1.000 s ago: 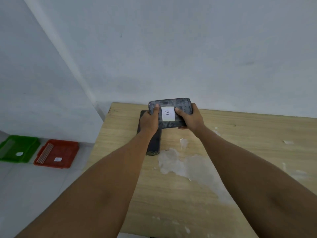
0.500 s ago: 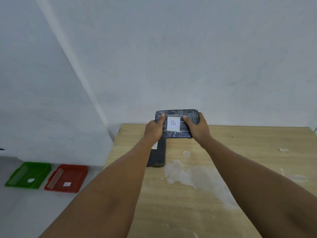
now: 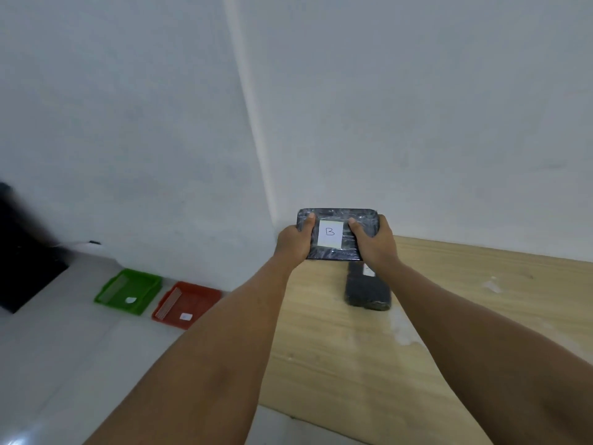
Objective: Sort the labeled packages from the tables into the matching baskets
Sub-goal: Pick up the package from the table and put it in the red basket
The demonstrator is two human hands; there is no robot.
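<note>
A dark plastic-wrapped package [image 3: 333, 216] with a white label reading "B" is held up above the far left corner of the wooden table [image 3: 449, 316]. My left hand [image 3: 293, 242] grips its left end and my right hand [image 3: 375, 244] its right end, thumbs on top. A second dark package [image 3: 367, 289] lies flat on the table just below, its label partly hidden by my right wrist. On the floor to the left stand a green basket [image 3: 128, 290] and a red basket [image 3: 187, 303], each with a small white label inside.
White walls meet in a corner right behind the held package. A dark object [image 3: 22, 252] stands at the far left on the pale floor. White patches mark the tabletop at the right.
The view has turned left, so the baskets now sit nearer the middle. The package labeled B stays in both hands and has shifted left toward the table's edge.
</note>
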